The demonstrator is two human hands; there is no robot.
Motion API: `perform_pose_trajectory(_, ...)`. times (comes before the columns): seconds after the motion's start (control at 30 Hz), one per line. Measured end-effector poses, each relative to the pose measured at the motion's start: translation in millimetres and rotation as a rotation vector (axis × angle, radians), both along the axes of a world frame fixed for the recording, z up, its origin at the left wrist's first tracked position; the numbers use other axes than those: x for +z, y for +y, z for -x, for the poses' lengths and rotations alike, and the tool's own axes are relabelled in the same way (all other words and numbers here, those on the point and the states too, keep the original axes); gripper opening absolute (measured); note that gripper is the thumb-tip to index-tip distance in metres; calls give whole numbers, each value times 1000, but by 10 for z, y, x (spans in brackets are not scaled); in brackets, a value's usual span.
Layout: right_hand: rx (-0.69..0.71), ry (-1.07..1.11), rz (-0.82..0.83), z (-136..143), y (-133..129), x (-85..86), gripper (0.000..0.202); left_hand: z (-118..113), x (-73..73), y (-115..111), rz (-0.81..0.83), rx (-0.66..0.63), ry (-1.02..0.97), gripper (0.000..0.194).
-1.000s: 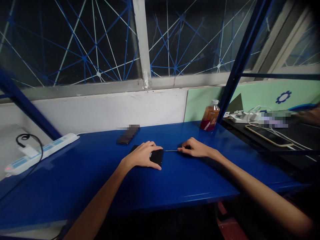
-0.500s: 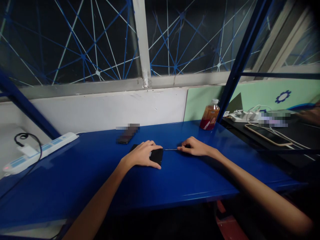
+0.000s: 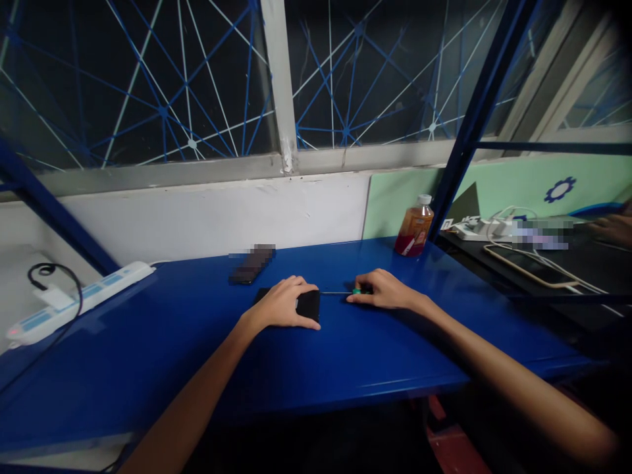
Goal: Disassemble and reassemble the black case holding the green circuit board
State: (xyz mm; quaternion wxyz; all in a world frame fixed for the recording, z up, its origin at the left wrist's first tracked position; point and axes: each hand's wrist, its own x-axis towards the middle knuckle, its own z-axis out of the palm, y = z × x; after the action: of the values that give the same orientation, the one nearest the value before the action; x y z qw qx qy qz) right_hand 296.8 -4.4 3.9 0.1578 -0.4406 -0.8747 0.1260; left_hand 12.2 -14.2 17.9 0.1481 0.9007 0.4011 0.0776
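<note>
A flat black box lies on the blue table. Over its top and left part rests my left hand, thumb and fingers wrapped round its edges. To the right, my right hand is closed round the green handle of a screwdriver. The thin metal shaft points left, and its tip is at the upper right edge of the box, close to my left fingertips. Whether the tip touches the box cannot be made out.
A dark phone lies behind my left hand. Back right stands a bottle of red-orange drink. A white power strip is at the left. On the black table at right are a phone, cables and another person's hand.
My right fingers have shifted on the screwdriver, and its green handle now shows between them. The near fingertip has moved slightly left. My left hand has barely moved.
</note>
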Motion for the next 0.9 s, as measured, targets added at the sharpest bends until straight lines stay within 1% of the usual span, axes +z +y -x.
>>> perform_pose_trajectory(0.13,-32,-12,-32,21,-19,1,42,-18,-44,13,-10,1,-36,83)
perform_pose_trajectory(0.23,-53,-26,-65,27,-20,0,41,-26,-44,11,-18,-7,-31,83)
perform_pose_trajectory(0.47,14,-46,-101,-53,38,-21,43,-23,-26,7,-18,-9,-6,85)
perform_pose_trajectory(0.53,13,-58,-116,-65,49,-35,45,-19,-30,10,-16,-11,2,87)
perform_pose_trajectory(0.63,2,-51,-139,-59,53,-55,42,-15,-35,13,-21,-9,8,87)
perform_pose_trajectory(0.8,1,-69,-83,-21,40,-71,38,-17,-11,3,-17,-13,16,87)
perform_pose_trajectory(0.9,-1,-78,-106,-8,20,-54,41,-21,8,-4,-2,-18,14,85)
